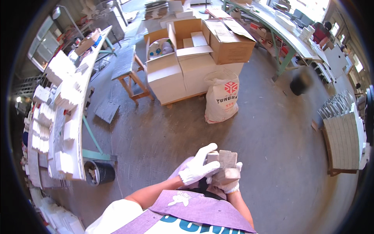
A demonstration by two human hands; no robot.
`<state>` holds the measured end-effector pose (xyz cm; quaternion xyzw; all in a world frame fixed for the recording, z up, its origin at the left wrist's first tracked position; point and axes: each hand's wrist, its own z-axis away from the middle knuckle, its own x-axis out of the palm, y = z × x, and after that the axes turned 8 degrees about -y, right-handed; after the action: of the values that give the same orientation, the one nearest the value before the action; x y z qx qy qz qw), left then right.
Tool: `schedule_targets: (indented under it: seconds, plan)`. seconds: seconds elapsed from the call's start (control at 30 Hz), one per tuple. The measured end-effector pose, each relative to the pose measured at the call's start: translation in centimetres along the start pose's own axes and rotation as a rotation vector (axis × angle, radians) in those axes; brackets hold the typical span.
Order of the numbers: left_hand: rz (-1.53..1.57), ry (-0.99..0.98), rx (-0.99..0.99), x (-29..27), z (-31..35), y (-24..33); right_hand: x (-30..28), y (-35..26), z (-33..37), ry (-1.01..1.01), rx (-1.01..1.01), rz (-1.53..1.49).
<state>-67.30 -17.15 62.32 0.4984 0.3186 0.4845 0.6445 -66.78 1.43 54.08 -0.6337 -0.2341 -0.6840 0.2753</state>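
White knitted gloves cover both hands, which meet low in front of my apron. My left hand [198, 167] has its thumb and fingers spread around the left side of a small grey-brown block [227, 159], seemingly wood. Below and against it sits another brownish block [226, 176], its pale top edge facing up. My right hand [233, 186] is closed around this lower block from beneath and the right. Whether the blocks are joined or merely stacked, I cannot tell. The fingertips under the blocks are hidden.
A full woven sack [222, 99] stands ahead, by large cardboard boxes [165, 80] on a pallet. At left is a long workbench [80, 128] with white stacks and a black bucket [99, 173] below. Stacked panels [342, 142] stand right. A person [321, 33] is far right.
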Motion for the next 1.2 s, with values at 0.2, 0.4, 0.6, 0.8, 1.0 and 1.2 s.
schedule_targets:
  seconds: [0.2,0.4,0.6,0.8,1.0,1.2]
  plan:
    - [-0.854,-0.231,0.088,-2.6,-12.9,8.3,-0.7,-7.7,-5.5,0.263,-0.459,0.149]
    - [-0.524,-0.31,0.164,-6.7,-22.3,6.8,2.1,-14.8,-13.2,0.059,-0.238,-0.114]
    - [-0.493,-0.18,0.119,-9.9,-31.6,10.4,-2.2,-24.9,-22.0,-0.004,-0.087,0.037]
    - [-0.414,-0.124,0.079,-13.1,-38.3,13.1,-1.3,-33.2,-29.6,0.101,0.034,0.035]
    - [-0.379,0.199,0.039,-17.8,-46.2,7.1,-2.5,-38.0,-34.2,0.144,0.033,0.059]
    - [-1.201,-0.114,-0.178,-26.4,-55.7,-0.6,-3.1,-38.6,-38.4,0.223,0.062,0.207]
